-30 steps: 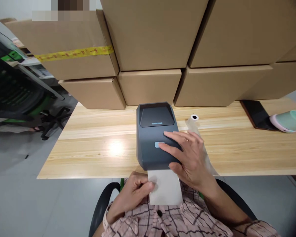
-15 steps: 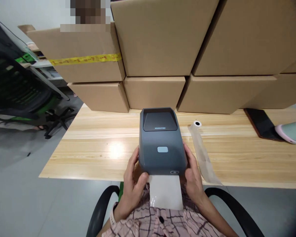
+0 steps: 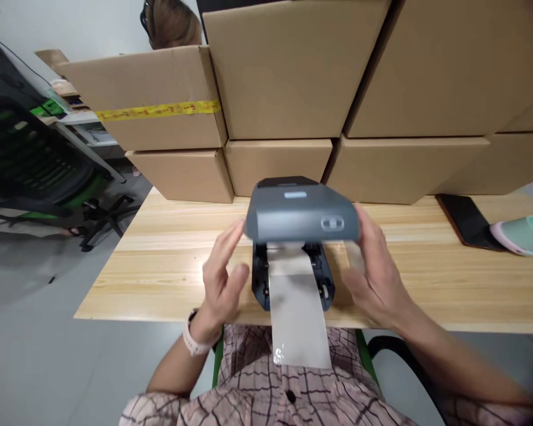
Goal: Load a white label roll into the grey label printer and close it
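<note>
A dark grey label printer stands on the table with its lid point(image 3: 302, 222) tilted up and its black inside point(image 3: 261, 278) showing below. From the inside a strip of white label paper point(image 3: 298, 313) runs out toward me and hangs past the table edge. My left hand point(image 3: 222, 272) has its fingertips at the lid's left edge, thumb held apart. On the other side my right hand point(image 3: 377, 272), somewhat blurred, has its fingers along the lid's right edge. The lid is held up between both hands. The printer's deeper interior is hidden under the lid.
Stacked cardboard boxes point(image 3: 293, 71) line the back of the table point(image 3: 160, 260). A dark phone-like slab point(image 3: 462, 219) and a pale green cup point(image 3: 524, 234) lie on the right. An office chair point(image 3: 31, 160) stands at left, and a person's head point(image 3: 173, 26) shows behind the boxes.
The printer lid, shut before, has swung up at its near edge, baring the inside and more label paper. Both hands have risen with it; the right hand now covers most of the paper roll's spot.
</note>
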`<state>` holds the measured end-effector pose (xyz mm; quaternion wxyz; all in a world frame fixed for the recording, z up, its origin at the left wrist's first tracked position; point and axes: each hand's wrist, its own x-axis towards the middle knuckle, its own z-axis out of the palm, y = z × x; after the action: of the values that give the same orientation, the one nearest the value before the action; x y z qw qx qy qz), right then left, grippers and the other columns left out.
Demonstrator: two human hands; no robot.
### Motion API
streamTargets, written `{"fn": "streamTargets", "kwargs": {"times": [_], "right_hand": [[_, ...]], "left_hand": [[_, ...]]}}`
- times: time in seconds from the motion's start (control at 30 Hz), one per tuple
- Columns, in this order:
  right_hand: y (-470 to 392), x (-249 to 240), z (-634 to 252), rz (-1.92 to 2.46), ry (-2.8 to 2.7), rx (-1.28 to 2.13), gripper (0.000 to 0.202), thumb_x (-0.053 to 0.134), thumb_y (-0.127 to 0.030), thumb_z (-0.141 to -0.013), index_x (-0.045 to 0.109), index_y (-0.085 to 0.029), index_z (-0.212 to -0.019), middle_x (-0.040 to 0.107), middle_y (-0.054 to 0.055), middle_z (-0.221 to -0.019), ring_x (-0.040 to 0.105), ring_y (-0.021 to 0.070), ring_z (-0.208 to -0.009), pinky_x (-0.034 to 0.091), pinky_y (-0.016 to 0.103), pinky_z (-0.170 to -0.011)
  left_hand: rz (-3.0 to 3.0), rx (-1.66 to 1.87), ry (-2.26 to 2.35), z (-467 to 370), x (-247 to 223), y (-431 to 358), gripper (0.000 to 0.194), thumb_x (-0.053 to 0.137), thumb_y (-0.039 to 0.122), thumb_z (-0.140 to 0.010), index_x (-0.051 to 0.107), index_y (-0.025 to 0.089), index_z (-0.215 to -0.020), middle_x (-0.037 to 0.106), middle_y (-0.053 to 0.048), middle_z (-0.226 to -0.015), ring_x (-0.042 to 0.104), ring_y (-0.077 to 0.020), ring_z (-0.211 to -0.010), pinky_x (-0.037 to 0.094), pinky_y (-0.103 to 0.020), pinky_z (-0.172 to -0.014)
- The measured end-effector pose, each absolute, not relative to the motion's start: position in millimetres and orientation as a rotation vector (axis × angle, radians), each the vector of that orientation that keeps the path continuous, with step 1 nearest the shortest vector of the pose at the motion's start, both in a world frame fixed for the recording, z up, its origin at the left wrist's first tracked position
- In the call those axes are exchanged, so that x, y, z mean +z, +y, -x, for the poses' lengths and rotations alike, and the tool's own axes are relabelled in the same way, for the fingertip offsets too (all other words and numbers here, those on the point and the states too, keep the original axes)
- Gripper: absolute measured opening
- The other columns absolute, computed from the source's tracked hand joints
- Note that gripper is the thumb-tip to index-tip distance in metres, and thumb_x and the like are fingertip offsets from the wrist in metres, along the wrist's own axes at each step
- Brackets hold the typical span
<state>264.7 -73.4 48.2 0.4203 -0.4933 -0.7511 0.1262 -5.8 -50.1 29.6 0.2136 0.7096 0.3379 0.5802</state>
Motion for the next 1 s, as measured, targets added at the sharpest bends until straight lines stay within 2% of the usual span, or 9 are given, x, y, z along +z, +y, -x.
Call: {"fn": "streamTargets", "kwargs": {"times": [0.13, 0.3, 0.43, 0.5, 0.6, 0.67, 0.77, 0.9, 1.0], "right_hand": [[-14, 76, -254, 1.199, -1.862, 0.098, 0.087, 0.051, -0.058, -0.101, 0.003, -0.03, -0.168, 0.027, 0.012, -0.172, 0.031, 0.0364, -0.157, 0.032, 0.063, -0.126], [59, 85, -246, 1.146, -1.82, 0.041, 0.089, 0.047, -0.054, -0.103, -0.012, -0.031, -0.166, 0.018, 0.009, -0.175, 0.025, 0.0309, -0.161, 0.029, 0.058, -0.129], [100, 92, -250, 1.217, -1.89, 0.064, 0.094, 0.046, -0.056, -0.103, -0.018, -0.03, -0.165, 0.018, 0.008, -0.176, 0.039, 0.0323, -0.154, 0.034, 0.055, -0.126], [104, 94, -250, 1.22, -1.881, 0.022, 0.093, 0.047, -0.056, -0.102, -0.014, -0.028, -0.167, 0.02, 0.009, -0.175, 0.035, 0.0342, -0.156, 0.032, 0.058, -0.127], [86, 89, -244, 1.157, -1.838, -0.198, 0.085, 0.048, -0.05, -0.102, 0.0, -0.028, -0.168, 0.025, 0.01, -0.174, 0.024, 0.0358, -0.16, 0.026, 0.063, -0.127], [66, 80, -238, 1.068, -1.942, -0.272, 0.076, 0.047, -0.044, -0.103, 0.011, -0.03, -0.168, 0.042, 0.011, -0.165, 0.038, 0.0356, -0.154, 0.032, 0.063, -0.122], [44, 64, -232, 1.003, -2.359, -0.043, 0.074, 0.051, -0.041, -0.102, 0.018, -0.028, -0.167, 0.064, 0.012, -0.143, 0.062, 0.0333, -0.13, 0.05, 0.055, -0.107], [39, 62, -228, 1.026, -2.771, 0.373, 0.086, 0.06, -0.042, -0.097, 0.013, -0.028, -0.168, 0.045, 0.014, -0.163, 0.061, 0.0342, -0.131, 0.055, 0.05, -0.099], [41, 69, -222, 1.066, -2.852, 0.381, 0.088, 0.065, -0.035, -0.093, 0.017, -0.027, -0.167, 0.042, 0.016, -0.163, 0.062, 0.0356, -0.128, 0.054, 0.05, -0.098]], "left_hand": [[-1.655, 1.636, 1.0, 2, 37, 2, 0.04, 0.06, 0.039, -0.101, 0.067, 0.025, -0.138, 0.07, -0.01, -0.139, 0.063, -0.0266, -0.133, 0.052, -0.046, -0.112], [-1.526, 1.184, 1.118, -1, 11, 24, 0.087, 0.079, 0.047, -0.084, 0.04, 0.024, -0.158, 0.035, -0.015, -0.17, 0.035, -0.034, -0.157, 0.037, -0.051, -0.123], [-1.39, 0.921, 1.024, -2, 5, 16, 0.107, 0.082, 0.041, -0.079, 0.023, 0.023, -0.166, 0.032, -0.017, -0.171, 0.047, -0.0383, -0.148, 0.048, -0.051, -0.115], [-1.382, 0.888, 0.99, -2, 9, 13, 0.109, 0.081, 0.039, -0.08, 0.018, 0.024, -0.167, 0.034, -0.017, -0.17, 0.053, -0.0382, -0.143, 0.052, -0.05, -0.11], [-1.452, 0.882, 0.94, -1, 13, 13, 0.109, 0.078, 0.039, -0.081, 0.015, 0.022, -0.168, 0.033, -0.018, -0.17, 0.049, -0.039, -0.146, 0.05, -0.05, -0.112], [-1.533, 0.883, 0.934, 0, 10, 14, 0.108, 0.076, 0.035, -0.08, 0.015, 0.019, -0.168, 0.028, -0.018, -0.172, 0.041, -0.0397, -0.152, 0.043, -0.051, -0.119], [-1.624, 0.892, 1.032, 1, 1, 16, 0.105, 0.071, 0.025, -0.078, 0.016, 0.018, -0.168, 0.024, -0.015, -0.174, 0.032, -0.0395, -0.156, 0.031, -0.053, -0.127], [-1.672, 0.899, 1.108, -2, -4, 15, 0.102, 0.061, 0.017, -0.076, 0.017, 0.019, -0.168, 0.035, -0.013, -0.17, 0.042, -0.0376, -0.149, 0.035, -0.053, -0.123], [-1.654, 0.887, 1.186, -5, -2, 14, 0.1, 0.058, 0.015, -0.073, 0.023, 0.018, -0.166, 0.049, -0.014, -0.16, 0.054, -0.0375, -0.136, 0.047, -0.05, -0.112]]}}
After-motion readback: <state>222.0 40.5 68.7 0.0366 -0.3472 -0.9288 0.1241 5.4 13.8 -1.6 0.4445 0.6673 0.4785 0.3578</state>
